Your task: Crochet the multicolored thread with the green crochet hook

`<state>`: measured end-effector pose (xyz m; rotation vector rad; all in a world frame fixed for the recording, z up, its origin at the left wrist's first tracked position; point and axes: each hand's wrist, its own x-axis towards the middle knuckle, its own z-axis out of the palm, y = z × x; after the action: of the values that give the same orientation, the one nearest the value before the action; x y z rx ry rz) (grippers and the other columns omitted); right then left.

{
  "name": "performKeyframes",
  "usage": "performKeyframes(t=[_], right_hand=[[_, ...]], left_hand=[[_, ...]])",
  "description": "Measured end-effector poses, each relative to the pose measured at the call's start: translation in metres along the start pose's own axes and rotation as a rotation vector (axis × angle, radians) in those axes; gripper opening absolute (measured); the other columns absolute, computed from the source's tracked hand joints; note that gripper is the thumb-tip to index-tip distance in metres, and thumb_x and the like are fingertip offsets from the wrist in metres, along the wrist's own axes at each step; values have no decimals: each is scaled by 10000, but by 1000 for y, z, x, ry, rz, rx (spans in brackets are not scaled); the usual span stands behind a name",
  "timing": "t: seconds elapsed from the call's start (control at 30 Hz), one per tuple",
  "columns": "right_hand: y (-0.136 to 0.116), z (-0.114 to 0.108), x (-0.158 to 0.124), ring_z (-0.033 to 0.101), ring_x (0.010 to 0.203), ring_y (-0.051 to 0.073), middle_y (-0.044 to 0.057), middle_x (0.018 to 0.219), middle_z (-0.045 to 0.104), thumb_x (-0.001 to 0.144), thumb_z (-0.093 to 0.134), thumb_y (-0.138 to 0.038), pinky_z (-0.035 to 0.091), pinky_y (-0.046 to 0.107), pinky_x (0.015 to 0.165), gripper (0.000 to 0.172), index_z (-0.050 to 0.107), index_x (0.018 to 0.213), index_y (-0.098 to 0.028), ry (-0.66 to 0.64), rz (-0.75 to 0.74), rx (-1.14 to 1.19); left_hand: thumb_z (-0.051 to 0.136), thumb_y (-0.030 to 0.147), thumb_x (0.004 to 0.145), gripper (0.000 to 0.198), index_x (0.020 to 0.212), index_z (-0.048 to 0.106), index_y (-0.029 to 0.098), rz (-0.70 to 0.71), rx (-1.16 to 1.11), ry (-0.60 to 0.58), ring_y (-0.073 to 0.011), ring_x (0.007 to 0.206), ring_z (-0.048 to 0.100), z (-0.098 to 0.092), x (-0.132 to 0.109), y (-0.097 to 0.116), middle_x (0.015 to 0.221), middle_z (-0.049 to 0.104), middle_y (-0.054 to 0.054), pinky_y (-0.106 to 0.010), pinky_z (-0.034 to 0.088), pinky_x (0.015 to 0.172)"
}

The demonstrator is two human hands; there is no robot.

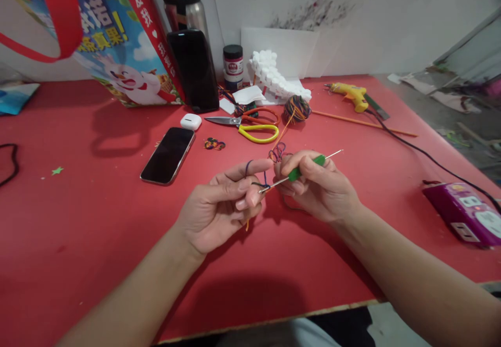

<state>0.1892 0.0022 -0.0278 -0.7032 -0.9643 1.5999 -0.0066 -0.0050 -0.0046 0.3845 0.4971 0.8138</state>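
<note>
My right hand (319, 185) grips a crochet hook (307, 168) by its green handle. One thin metal end reaches left to my left hand's fingertips, and the other end sticks out to the upper right. My left hand (223, 201) pinches multicoloured yarn (266, 180) between thumb and fingers, with a dark blue strand looped over the raised index finger. The hook's tip touches the yarn at the pinch. A short orange tail hangs below those fingers. Behind my hands lies a loose tangle of yarn (278, 151), with a strand running up to a yarn ball (297, 109).
Scissors (258, 132) with orange and yellow handles lie behind my hands. A phone (168, 155), a white earbud case (191, 122) and a small yarn piece (214, 144) are at left. A yellow glue gun (352, 96), its cord and a purple power box (464, 214) are at right.
</note>
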Motion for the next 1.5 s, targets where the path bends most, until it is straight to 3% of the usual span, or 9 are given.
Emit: performKeyframes(t=[0.3, 0.63, 0.97, 1.23, 1.37, 1.5], right_hand=[[-7, 1, -3, 467, 506, 97, -3, 543, 592, 774, 913, -507, 334, 262, 493, 308, 856, 758, -205, 90, -79, -118], [-5, -7, -8, 567, 607, 144, 34, 744, 731, 892, 838, -422, 474, 310, 581, 171, 868, 865, -257, 107, -219, -315], [-10, 5, -14, 643, 648, 177, 30, 752, 767, 939, 778, -308, 532, 339, 645, 101, 878, 945, -290, 77, -414, -634], [0, 8, -16, 754, 905, 179, 69, 1049, 807, 999, 671, -115, 620, 302, 793, 368, 760, 1321, -270, -149, -713, -915], [4, 7, -18, 749, 936, 152, 118, 1109, 777, 986, 653, -34, 630, 249, 815, 401, 688, 1373, -133, -147, -924, -1090], [5, 8, -20, 745, 913, 144, 122, 1077, 769, 968, 671, -19, 626, 223, 800, 384, 680, 1343, -100, -102, -967, -1209]], left_hand=[[846, 91, 749, 286, 1035, 852, 98, 71, 103, 15, -61, 522, 490, -5, 2, 3, 617, 700, -59, -125, 387, 472], [847, 97, 767, 241, 1008, 859, 106, 199, 280, 126, -71, 531, 523, 0, 2, 8, 619, 714, -72, -141, 386, 476], [834, 65, 751, 277, 1026, 846, 99, 190, 206, 169, -71, 531, 530, -2, 4, 8, 620, 703, -55, -131, 433, 484], [692, -42, 830, 319, 1054, 834, 136, 148, 9, 102, -62, 519, 554, 1, 4, 0, 633, 712, -24, -119, 452, 469], [607, -65, 893, 334, 1033, 825, 146, 185, -86, 143, -54, 527, 583, 1, 5, -5, 670, 732, -14, -117, 467, 474], [542, -64, 943, 380, 1049, 827, 164, 208, -118, 162, -53, 528, 598, 0, 7, -8, 697, 745, -19, -120, 477, 476]])
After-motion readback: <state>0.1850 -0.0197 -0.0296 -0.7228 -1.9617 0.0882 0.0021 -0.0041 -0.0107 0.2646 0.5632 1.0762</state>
